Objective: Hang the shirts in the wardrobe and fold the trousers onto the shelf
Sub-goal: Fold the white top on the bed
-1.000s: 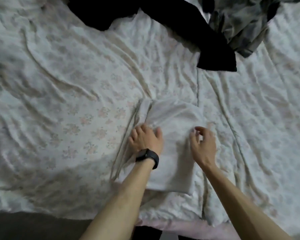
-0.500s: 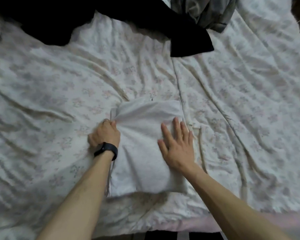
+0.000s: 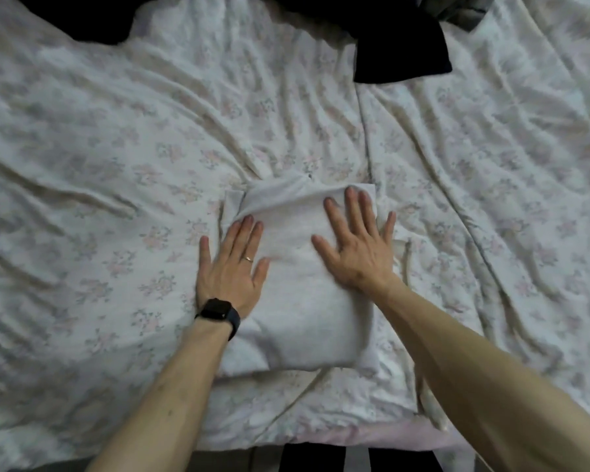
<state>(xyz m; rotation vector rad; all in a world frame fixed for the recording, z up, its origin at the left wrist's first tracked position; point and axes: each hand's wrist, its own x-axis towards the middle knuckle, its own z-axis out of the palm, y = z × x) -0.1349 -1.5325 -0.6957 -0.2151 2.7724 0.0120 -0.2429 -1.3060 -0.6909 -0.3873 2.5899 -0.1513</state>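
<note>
A folded white garment (image 3: 297, 301) lies as a rectangle on the bed near its front edge. My left hand (image 3: 230, 267), with a black watch on the wrist, lies flat with straight fingers on the garment's left edge. My right hand (image 3: 353, 247) presses flat on its upper right part, fingers spread. A thin white strip of cloth (image 3: 406, 257) trails beside the garment on the right.
The bed is covered by a crumpled floral sheet (image 3: 116, 165). A black garment (image 3: 399, 52) lies at the far top centre, another dark piece (image 3: 92, 22) at the top left, and a grey patterned one (image 3: 460, 11) at the top right.
My left hand has uncurled from the garment's left edge and now lies flat. My right hand has slid a little farther up the cloth. The view has shifted.
</note>
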